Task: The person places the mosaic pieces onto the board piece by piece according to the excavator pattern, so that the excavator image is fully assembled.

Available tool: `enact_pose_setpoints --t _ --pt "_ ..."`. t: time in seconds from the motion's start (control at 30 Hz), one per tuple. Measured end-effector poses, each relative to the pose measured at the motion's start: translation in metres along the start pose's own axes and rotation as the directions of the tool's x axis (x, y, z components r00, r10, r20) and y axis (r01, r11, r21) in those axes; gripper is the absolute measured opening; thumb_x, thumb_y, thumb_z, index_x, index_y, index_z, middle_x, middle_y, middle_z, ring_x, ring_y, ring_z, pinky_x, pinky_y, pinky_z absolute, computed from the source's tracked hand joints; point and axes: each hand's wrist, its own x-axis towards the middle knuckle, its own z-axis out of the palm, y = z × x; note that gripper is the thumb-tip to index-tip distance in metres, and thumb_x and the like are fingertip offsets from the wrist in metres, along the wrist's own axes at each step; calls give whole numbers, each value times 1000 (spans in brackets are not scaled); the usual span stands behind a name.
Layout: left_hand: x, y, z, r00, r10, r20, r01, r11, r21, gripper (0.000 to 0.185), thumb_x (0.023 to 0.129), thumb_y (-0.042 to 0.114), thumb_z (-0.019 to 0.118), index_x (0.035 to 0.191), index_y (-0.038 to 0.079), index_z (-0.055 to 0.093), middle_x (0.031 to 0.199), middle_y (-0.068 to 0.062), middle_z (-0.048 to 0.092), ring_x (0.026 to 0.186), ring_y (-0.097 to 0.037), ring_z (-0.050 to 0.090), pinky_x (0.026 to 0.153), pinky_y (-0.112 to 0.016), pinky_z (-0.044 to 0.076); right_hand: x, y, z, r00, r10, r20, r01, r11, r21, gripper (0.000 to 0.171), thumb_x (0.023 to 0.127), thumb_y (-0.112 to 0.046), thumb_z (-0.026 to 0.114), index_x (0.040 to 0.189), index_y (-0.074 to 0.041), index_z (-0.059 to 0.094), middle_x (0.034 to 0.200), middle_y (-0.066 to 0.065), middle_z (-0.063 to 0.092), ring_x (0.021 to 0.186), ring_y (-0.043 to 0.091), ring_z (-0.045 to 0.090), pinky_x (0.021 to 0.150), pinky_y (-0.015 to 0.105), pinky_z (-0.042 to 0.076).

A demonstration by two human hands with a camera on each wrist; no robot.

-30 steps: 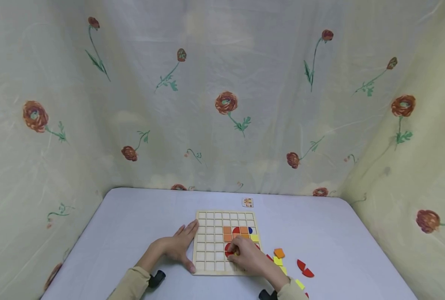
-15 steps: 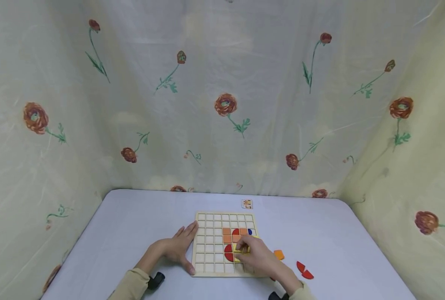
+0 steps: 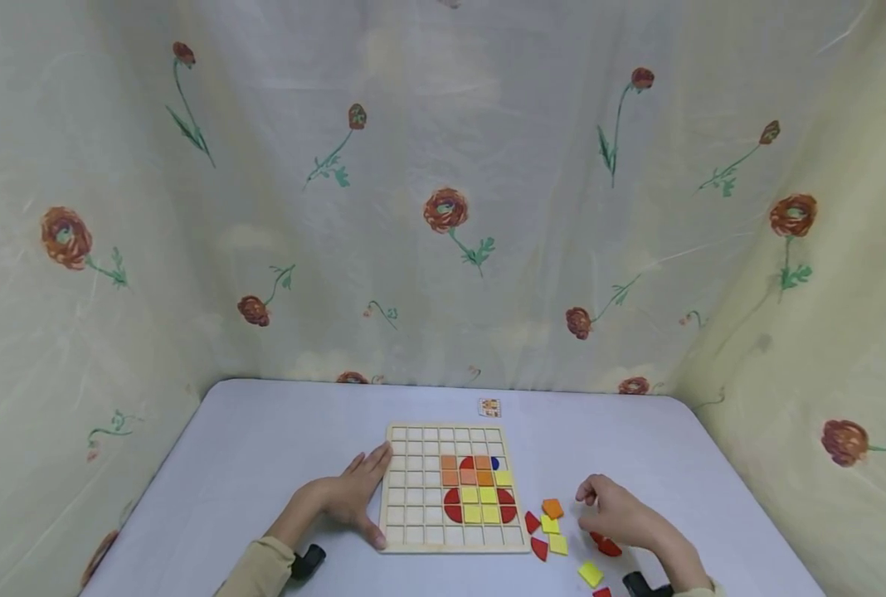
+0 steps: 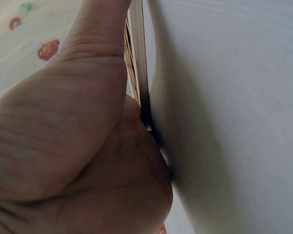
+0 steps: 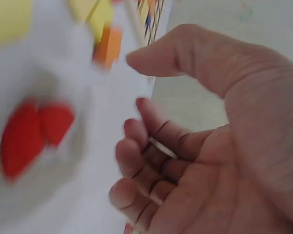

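A wooden grid board (image 3: 413, 514) lies on the table and holds orange, yellow, red and blue pieces in its right half. My left hand (image 3: 353, 491) lies flat on the table, fingers straight, pressing the board's left edge (image 4: 137, 58); the left wrist view shows the left hand (image 4: 78, 122) close up. To the right of the board, my right hand (image 3: 591, 507) hovers with loosely curled fingers and holds nothing. It hangs just above two red pieces (image 3: 607, 546). The right wrist view shows the right hand (image 5: 132, 100) empty, the red pieces (image 5: 32, 134) blurred to its left.
Loose pieces lie between board and right hand: an orange square (image 3: 552, 507), yellow squares (image 3: 550, 524), red quarter pieces (image 3: 538, 548), another yellow square (image 3: 591, 573). A small card (image 3: 490, 407) lies behind the board. Flowered curtains close off the back and sides.
My right hand left the board, where yellow squares now sit between the red pieces, and moved right to the loose red pieces. The left hand has stayed in place.
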Motion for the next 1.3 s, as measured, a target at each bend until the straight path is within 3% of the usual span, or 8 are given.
enact_pose_setpoints --t 0.2,0.5,0.77,0.9,1.1,1.3 --pt "-1 -2 1 1000 1 -7 -1 1000 22 143 56 68 80 155 4 -2 163 -14 -5 151 -26 -3 124 -44 2 -1 23 -3 996 88 -5 -88 995 -39 26 81 -18 75 92 -3 56 80 5 54 72 16 49 60 27 44" --pt "0 -4 3 1000 16 -6 -16 1000 -7 145 55 68 80 155 4 -3 163 -14 -7 151 -26 -5 123 -45 2 7 33 5 998 42 -37 -43 999 -25 12 84 -9 71 84 -6 60 72 3 59 65 14 54 55 26 47" --pt "2 -4 1 1000 16 -4 -16 1000 15 144 56 69 79 155 3 -3 163 -14 -7 151 -25 -5 124 -44 1 17 43 6 993 46 -109 -51 998 -48 24 85 -25 74 87 -7 57 69 2 56 61 14 49 53 25 40" --pt "2 -3 2 1000 16 -2 -16 1000 18 144 56 69 79 154 3 -3 163 -14 -6 151 -25 -4 124 -44 2 13 44 5 992 34 -122 -38 999 -34 27 83 -29 75 88 -7 60 73 1 57 65 14 51 56 26 43" --pt "0 -2 3 1000 10 -5 -9 1000 14 144 56 68 80 155 3 -2 163 -14 -6 151 -25 -4 124 -44 2 3 46 0 998 -1 -63 2 1000 13 23 80 -10 75 100 -7 64 87 2 60 79 16 51 65 28 49" --pt "0 -1 1 1000 13 -12 -12 1000 24 144 55 69 80 155 3 -2 163 -14 -5 151 -26 -3 124 -44 2 3 52 2 995 -72 -69 74 997 28 21 79 -4 72 98 -7 65 85 2 60 78 16 51 61 23 47"
